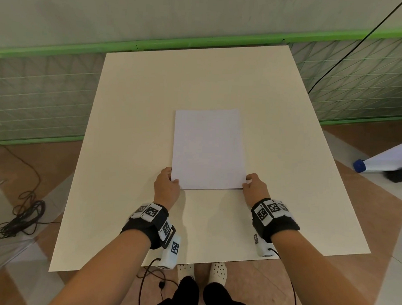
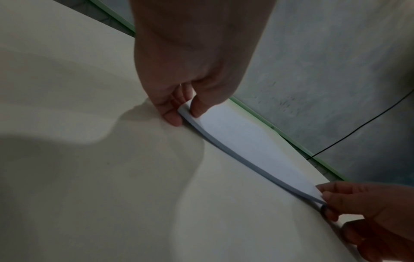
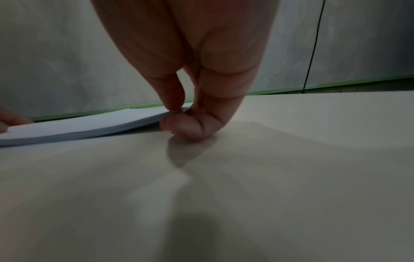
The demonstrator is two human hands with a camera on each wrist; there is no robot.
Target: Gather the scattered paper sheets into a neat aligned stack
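While a tangle of black cable [image 1: 22,216] lies on the floor off the table's left edge, the left hand [image 1: 166,186] pinches the near left corner of the paper stack [image 1: 208,148], thumb on top and fingers [image 2: 172,117] curled beneath it. That stack lies squared up on the cream table [image 1: 132,131], about midway between the left and right edges and nearer the front edge than the back. At its near right corner the right hand [image 1: 254,187] clamps the sheets between a finger on top and the thumb [image 3: 181,126] under the edge, lifting the corner slightly off the tabletop. Beyond the table's right edge, a white tube with a blue cap [image 1: 359,166] lies on the floor.
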